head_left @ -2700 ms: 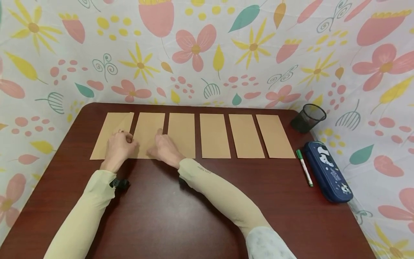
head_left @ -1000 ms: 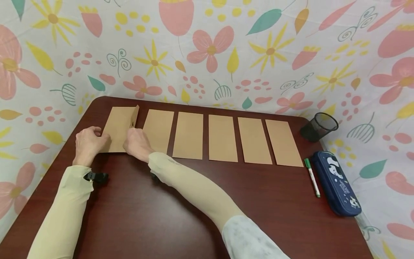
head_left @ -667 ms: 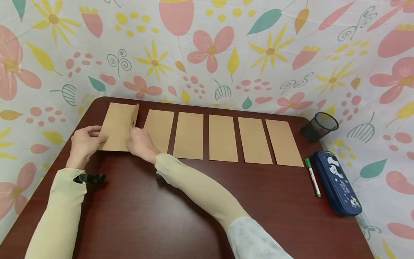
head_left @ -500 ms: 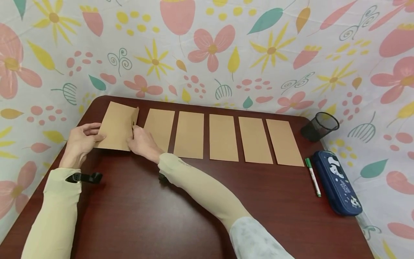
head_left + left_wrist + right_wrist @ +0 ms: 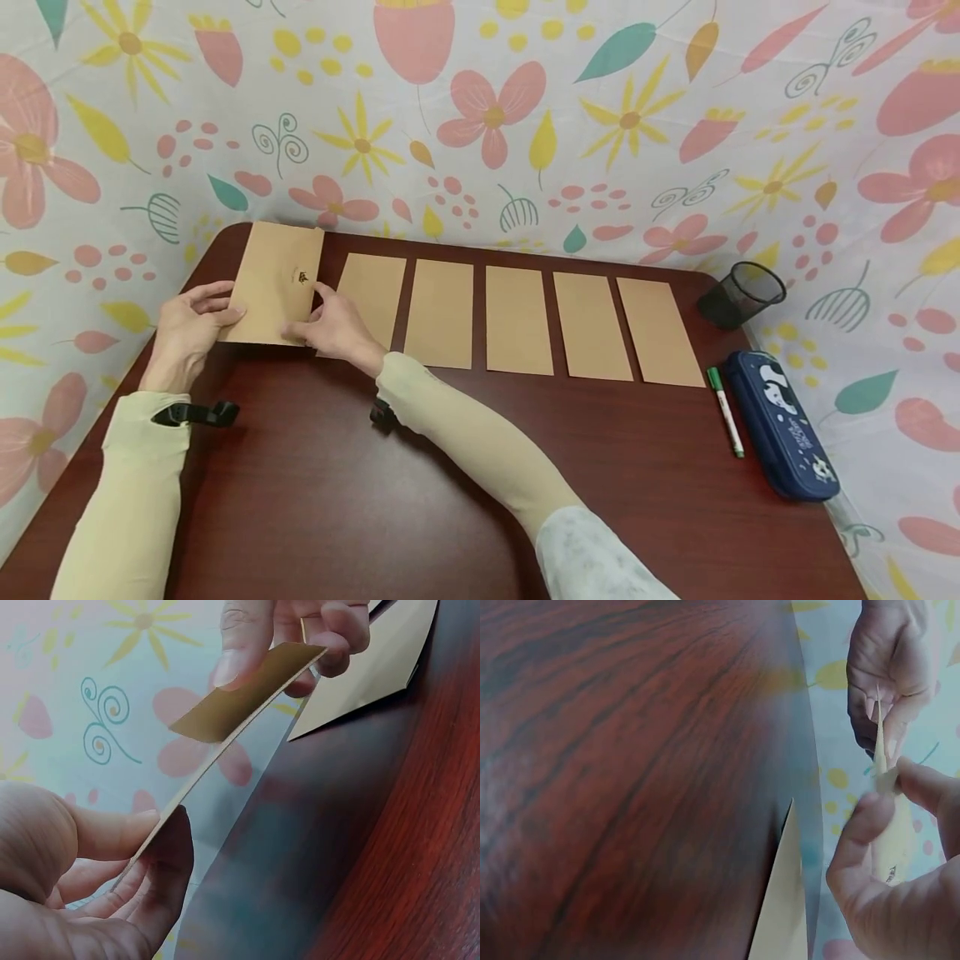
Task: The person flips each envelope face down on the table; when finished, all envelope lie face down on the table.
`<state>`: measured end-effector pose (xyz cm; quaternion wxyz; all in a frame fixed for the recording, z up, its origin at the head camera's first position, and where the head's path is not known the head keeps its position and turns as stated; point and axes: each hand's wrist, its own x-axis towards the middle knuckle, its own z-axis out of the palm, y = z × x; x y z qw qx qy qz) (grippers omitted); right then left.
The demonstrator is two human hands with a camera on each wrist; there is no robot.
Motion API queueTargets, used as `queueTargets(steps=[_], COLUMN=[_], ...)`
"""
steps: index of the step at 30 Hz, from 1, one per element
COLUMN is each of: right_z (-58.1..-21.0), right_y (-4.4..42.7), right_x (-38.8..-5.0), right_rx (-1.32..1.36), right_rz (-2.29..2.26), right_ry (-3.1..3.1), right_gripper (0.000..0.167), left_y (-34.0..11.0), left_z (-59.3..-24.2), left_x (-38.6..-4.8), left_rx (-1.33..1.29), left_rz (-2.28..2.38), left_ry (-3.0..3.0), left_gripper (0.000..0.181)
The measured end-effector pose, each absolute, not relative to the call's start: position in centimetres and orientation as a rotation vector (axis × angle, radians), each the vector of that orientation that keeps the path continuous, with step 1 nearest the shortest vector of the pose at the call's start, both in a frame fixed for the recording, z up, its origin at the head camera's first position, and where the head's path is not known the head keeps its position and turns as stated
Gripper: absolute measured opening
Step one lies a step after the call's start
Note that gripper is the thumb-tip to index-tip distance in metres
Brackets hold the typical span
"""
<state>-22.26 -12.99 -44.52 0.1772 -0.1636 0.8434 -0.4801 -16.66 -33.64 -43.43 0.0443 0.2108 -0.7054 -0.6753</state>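
My left hand (image 5: 187, 325) pinches the left edge of a brown folded kraft-paper card (image 5: 262, 287), thumb on top and fingers beneath. Its near end is raised off the table. My right hand (image 5: 336, 323) pinches the card's right side, where a narrow flap bears a small dark mark. In the left wrist view the card (image 5: 184, 787) shows nearly edge-on, its flap (image 5: 244, 697) under my right thumb. The right wrist view has the card (image 5: 889, 844) between both hands. Closest to my right hand lies another brown card (image 5: 372, 292).
Several more brown cards, such as this one (image 5: 517, 321), lie in a row on the dark wooden table (image 5: 450, 475). At the right are a green-capped marker (image 5: 725, 412), a blue pencil case (image 5: 782, 425) and a black mesh pen cup (image 5: 741, 294). A floral cloth (image 5: 480, 192) hangs behind.
Both hands moved left to the leftmost card. My left hand took its left edge and lifted it. The right-side flap stood up, then folded down over the front, showing the mark.
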Motion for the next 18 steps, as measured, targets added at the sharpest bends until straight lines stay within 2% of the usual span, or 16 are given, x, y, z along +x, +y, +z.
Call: queueTargets(steps=[5, 8, 11, 13, 18], right_z=[-44.4, -44.3, -44.2, -44.1, -43.8], right_y=[-13.2, -13.3, -13.4, -13.5, -13.6], right_x=[-22.1, -21.9, -21.8, -21.8, -21.7], right_rx=[-0.423, -0.405, -0.401, -0.415, -0.443], right_rz=[-1.367, -1.43, -1.501, -1.562, -1.706], right_ry=[2.452, 2.408, 2.337, 2.278, 2.138], right_gripper=[0.103, 0.107, 0.105, 0.103, 0.092], left_y=[-33.4, -33.4, -33.2, -32.9, -31.6], left_z=[-43.6, -43.6, -43.5, -43.3, -42.7], left_x=[-16.8, -16.9, -16.8, -16.7, -16.3], left_rx=[0.66, 0.662, 0.64, 0.639, 0.552], left_rz=[-1.893, -1.709, -1.566, -1.495, -1.25], left_ry=[-2.317, -2.481, -2.612, -2.663, -2.687], left_gripper=[0.032, 0.045, 0.064, 0.069, 0.063])
